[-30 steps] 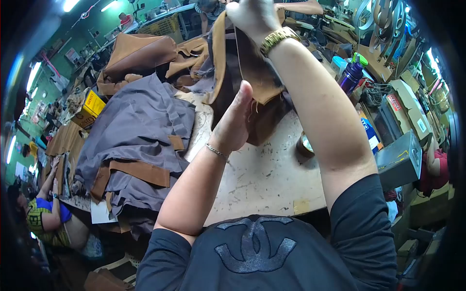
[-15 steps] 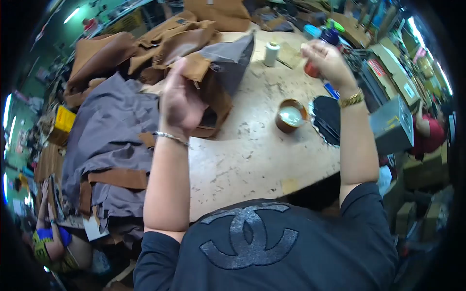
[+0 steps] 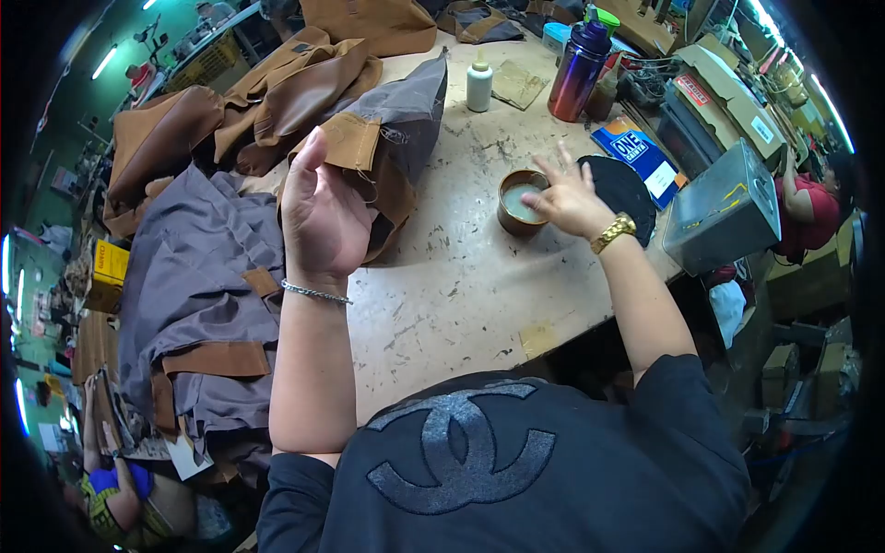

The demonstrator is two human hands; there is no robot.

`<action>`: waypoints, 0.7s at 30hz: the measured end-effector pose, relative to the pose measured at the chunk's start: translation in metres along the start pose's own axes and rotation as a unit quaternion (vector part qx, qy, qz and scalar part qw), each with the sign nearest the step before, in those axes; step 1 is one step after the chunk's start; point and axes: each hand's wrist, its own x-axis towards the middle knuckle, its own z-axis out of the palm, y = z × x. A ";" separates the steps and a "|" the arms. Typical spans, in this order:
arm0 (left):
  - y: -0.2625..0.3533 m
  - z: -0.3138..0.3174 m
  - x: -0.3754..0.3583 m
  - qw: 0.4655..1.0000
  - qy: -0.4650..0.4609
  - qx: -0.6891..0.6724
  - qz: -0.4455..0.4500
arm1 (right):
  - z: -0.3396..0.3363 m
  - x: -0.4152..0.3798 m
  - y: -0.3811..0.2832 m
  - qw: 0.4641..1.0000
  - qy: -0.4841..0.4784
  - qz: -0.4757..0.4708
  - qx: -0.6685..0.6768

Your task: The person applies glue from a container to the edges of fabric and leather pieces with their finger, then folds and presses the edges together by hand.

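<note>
My left hand (image 3: 324, 221) is at the brown leather and grey-lined piece (image 3: 392, 175), with its thumb up and its fingers partly hidden behind the leather. The piece rises above the table, with loose threads at its stitched brown tab (image 3: 353, 141). My right hand (image 3: 573, 205) is open with its fingers spread, its thumb over the rim of a small brown pot (image 3: 518, 224). Whitish stuff fills the pot. Beside that hand lies a round black piece (image 3: 622, 194).
Grey cloth with brown strips (image 3: 203, 267) and more brown leather (image 3: 286, 101) cover the left side. A white bottle (image 3: 478, 88), a purple-red flask (image 3: 576, 78), a blue packet (image 3: 636, 157) and a metal box (image 3: 724, 212) stand or lie at the back and right. Other people are at both sides.
My right hand has come down and left from near the flask to the pot, its fingers now spread. My left hand and the leather piece have shifted only slightly.
</note>
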 end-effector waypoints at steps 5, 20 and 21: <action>-0.005 0.010 -0.003 1.000 0.022 0.010 -0.009 | -0.015 -0.020 0.013 0.997 0.080 -0.019 -0.007; -0.029 0.014 -0.014 0.999 -0.020 0.045 0.001 | -0.067 -0.064 -0.042 0.791 0.424 -0.163 0.410; -0.030 0.017 -0.015 0.999 -0.022 0.048 -0.002 | -0.066 -0.063 -0.057 0.684 0.380 -0.184 0.596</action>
